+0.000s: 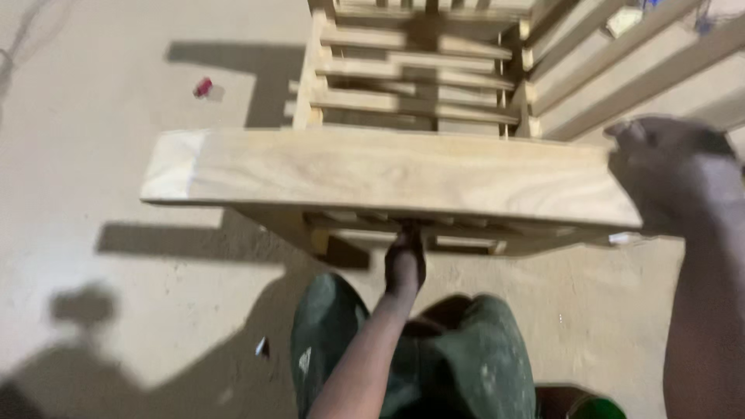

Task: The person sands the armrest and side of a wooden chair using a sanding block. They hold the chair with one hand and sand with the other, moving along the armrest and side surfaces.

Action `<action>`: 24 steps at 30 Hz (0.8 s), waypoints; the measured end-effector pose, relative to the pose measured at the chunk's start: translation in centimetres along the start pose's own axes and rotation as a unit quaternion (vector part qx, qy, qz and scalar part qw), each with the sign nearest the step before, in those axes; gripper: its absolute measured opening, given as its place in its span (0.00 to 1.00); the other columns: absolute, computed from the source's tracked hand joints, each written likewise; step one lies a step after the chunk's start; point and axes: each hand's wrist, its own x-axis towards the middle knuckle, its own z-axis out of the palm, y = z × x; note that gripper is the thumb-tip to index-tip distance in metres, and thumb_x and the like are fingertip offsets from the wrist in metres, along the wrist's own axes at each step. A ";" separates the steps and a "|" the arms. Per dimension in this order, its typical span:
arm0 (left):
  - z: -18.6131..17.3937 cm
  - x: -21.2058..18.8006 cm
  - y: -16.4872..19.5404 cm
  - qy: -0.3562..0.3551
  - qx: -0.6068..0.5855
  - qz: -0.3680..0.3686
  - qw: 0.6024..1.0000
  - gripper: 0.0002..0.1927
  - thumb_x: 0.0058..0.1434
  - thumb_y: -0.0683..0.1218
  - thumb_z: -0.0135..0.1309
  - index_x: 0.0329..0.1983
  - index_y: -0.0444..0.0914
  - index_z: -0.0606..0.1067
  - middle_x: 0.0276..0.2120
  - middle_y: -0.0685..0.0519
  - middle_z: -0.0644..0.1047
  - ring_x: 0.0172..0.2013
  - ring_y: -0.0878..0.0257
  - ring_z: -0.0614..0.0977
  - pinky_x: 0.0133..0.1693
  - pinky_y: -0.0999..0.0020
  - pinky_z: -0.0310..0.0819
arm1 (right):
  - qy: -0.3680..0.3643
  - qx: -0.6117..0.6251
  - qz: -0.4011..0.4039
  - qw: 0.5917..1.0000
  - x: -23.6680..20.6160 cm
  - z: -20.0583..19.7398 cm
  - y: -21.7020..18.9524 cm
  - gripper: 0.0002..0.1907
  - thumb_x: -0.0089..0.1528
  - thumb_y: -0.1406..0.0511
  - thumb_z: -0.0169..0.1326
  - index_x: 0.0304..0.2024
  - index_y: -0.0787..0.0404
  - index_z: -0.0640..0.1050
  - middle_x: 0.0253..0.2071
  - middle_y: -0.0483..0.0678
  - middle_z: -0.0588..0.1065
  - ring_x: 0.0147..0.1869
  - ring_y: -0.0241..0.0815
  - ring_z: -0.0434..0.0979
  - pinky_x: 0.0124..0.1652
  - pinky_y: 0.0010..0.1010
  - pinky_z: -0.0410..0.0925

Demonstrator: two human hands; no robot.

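Observation:
A wide pale wooden plank (388,174) lies across the top of a slatted wooden frame (411,74) in front of me. My left hand (405,260) reaches up beneath the plank's near edge at the middle. Its fingers are hidden under the wood among the slats there, so its grip cannot be made out. My right hand (667,167), blurred, lies over the plank's right end, with fingers curled over the far corner.
My knees in green stained trousers (466,357) are below the frame. Long wooden rails (621,62) lean at the upper right. On the concrete floor lie a small red object (203,87) and a scrap (261,347). A green thing (597,407) sits at the bottom right.

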 end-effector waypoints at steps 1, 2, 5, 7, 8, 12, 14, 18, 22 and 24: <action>-0.2 0.4 0.2 -0.037 0.247 0.003 0.968 0.19 0.76 0.38 0.35 0.68 0.30 0.64 0.61 0.46 0.71 0.59 0.59 0.72 0.56 0.67 0.70 | -0.010 0.095 0.084 0.992 0.1 0.3 0.1 0.24 0.66 0.57 0.49 0.62 0.57 0.80 0.51 0.55 0.80 0.49 0.54 0.82 0.50 0.41 0.75; -0.3 0.4 -0.1 -0.068 0.484 0.002 0.872 0.20 0.76 0.39 0.36 0.68 0.30 0.64 0.62 0.46 0.71 0.59 0.59 0.72 0.57 0.68 0.69 | -0.019 0.192 0.168 0.967 0.1 0.5 0.3 0.21 0.69 0.56 0.49 0.60 0.56 0.81 0.49 0.58 0.80 0.49 0.57 0.81 0.51 0.45 0.73; -0.3 0.1 -0.5 -0.089 0.760 0.036 0.643 0.21 0.76 0.40 0.36 0.69 0.31 0.63 0.63 0.47 0.70 0.61 0.59 0.71 0.59 0.68 0.68 | -0.041 0.293 0.209 0.932 0.0 0.9 0.3 0.20 0.72 0.56 0.48 0.61 0.56 0.81 0.48 0.61 0.81 0.48 0.57 0.82 0.52 0.47 0.73; -0.3 -0.4 -0.9 -0.086 0.763 0.050 0.639 0.21 0.75 0.41 0.36 0.70 0.31 0.63 0.64 0.47 0.70 0.62 0.59 0.71 0.60 0.69 0.68 | -0.060 0.297 0.209 0.930 -0.1 0.9 0.1 0.20 0.72 0.57 0.48 0.62 0.55 0.80 0.49 0.59 0.81 0.47 0.55 0.83 0.51 0.46 0.74; -0.3 -0.7 -1.2 -0.086 0.748 0.048 0.656 0.21 0.75 0.41 0.36 0.70 0.31 0.63 0.64 0.47 0.69 0.62 0.59 0.71 0.60 0.69 0.67 | -0.067 0.298 0.229 0.924 -0.1 0.8 0.0 0.20 0.72 0.56 0.48 0.61 0.54 0.81 0.49 0.59 0.81 0.46 0.55 0.83 0.50 0.46 0.74; -0.6 -1.4 -2.4 -0.084 0.725 0.054 0.682 0.23 0.75 0.43 0.37 0.71 0.32 0.62 0.66 0.48 0.68 0.64 0.60 0.70 0.62 0.70 0.66 | -0.070 0.266 0.251 0.928 0.0 0.3 -0.4 0.21 0.67 0.55 0.52 0.60 0.51 0.81 0.50 0.55 0.81 0.47 0.54 0.82 0.50 0.45 0.73; -0.7 -1.3 -2.5 -0.086 0.761 0.074 0.639 0.24 0.75 0.44 0.37 0.72 0.33 0.62 0.67 0.48 0.68 0.65 0.60 0.69 0.63 0.70 0.65 | -0.072 0.359 0.284 0.886 0.0 0.1 -0.4 0.20 0.72 0.54 0.47 0.61 0.53 0.80 0.49 0.57 0.81 0.45 0.55 0.83 0.47 0.46 0.74; -1.1 -0.1 -2.2 -0.100 0.731 0.066 0.671 0.25 0.75 0.46 0.38 0.73 0.34 0.61 0.69 0.48 0.66 0.67 0.60 0.68 0.65 0.71 0.63 | -0.009 0.271 0.197 0.942 -0.1 -0.2 -0.5 0.19 0.73 0.57 0.48 0.59 0.57 0.82 0.51 0.58 0.81 0.46 0.54 0.82 0.50 0.45 0.73; -1.6 0.4 -1.5 -0.087 0.744 0.088 0.656 0.23 0.78 0.46 0.39 0.71 0.28 0.62 0.66 0.36 0.63 0.65 0.46 0.64 0.65 0.58 0.61 | -0.076 0.217 0.219 0.948 -0.4 -1.0 -1.1 0.19 0.71 0.55 0.48 0.55 0.55 0.83 0.50 0.56 0.80 0.51 0.52 0.80 0.50 0.43 0.73; -1.4 -0.9 -1.2 -0.078 0.859 0.131 0.489 0.24 0.85 0.46 0.39 0.67 0.17 0.62 0.61 0.17 0.55 0.60 0.23 0.55 0.61 0.34 0.56 | -0.139 0.002 0.068 0.988 -1.1 -0.9 -1.5 0.20 0.65 0.52 0.51 0.54 0.50 0.82 0.53 0.48 0.79 0.56 0.45 0.79 0.51 0.36 0.74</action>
